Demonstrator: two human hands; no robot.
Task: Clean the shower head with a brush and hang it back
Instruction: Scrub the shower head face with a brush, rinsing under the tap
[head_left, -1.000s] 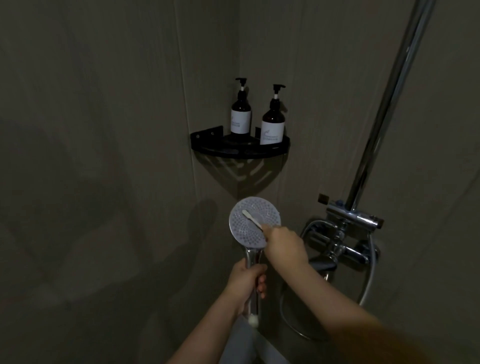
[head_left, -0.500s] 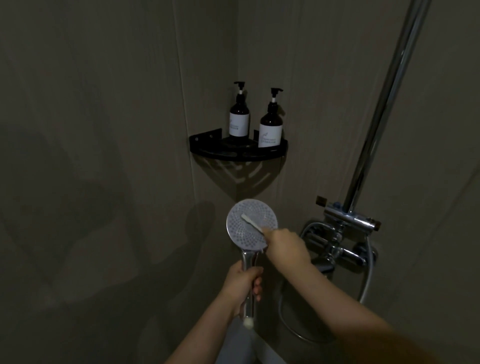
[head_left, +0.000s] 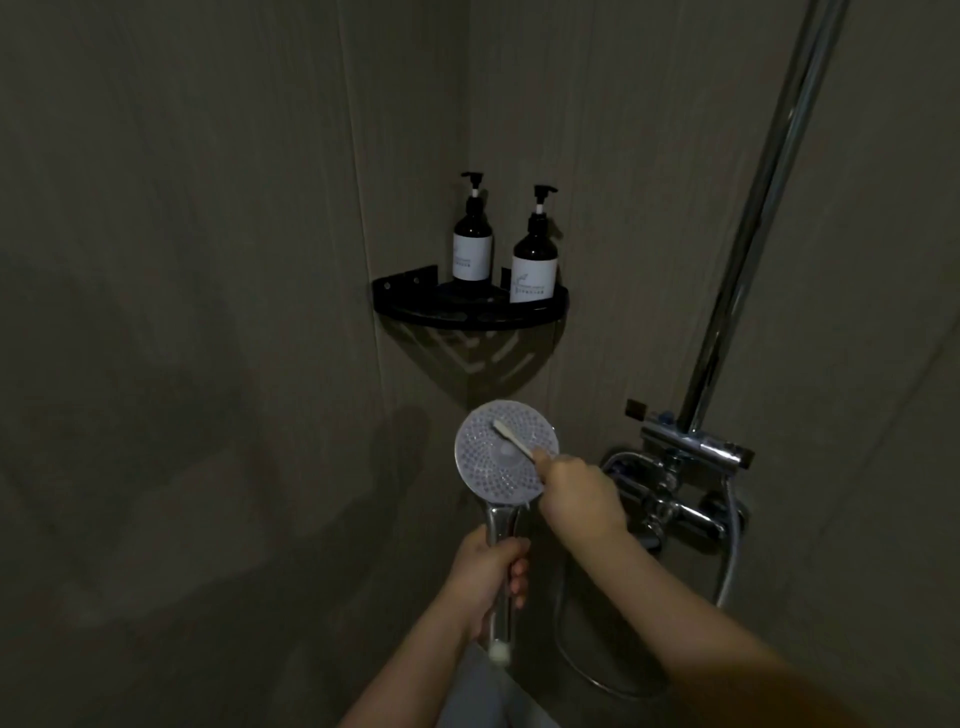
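Observation:
A round shower head with a dotted grey face points toward me, held upright on its chrome handle. My left hand grips that handle low down. My right hand pinches a thin white brush, whose tip lies on the upper middle of the face. Part of the brush handle is hidden inside my fingers.
A chrome riser rail runs up the right wall above the mixer valve, with the hose looping down from it. A black corner shelf carries two dark pump bottles.
The brush tip has slid a little across the upper part of the shower face. Both hands and the shower head stay almost where they were.

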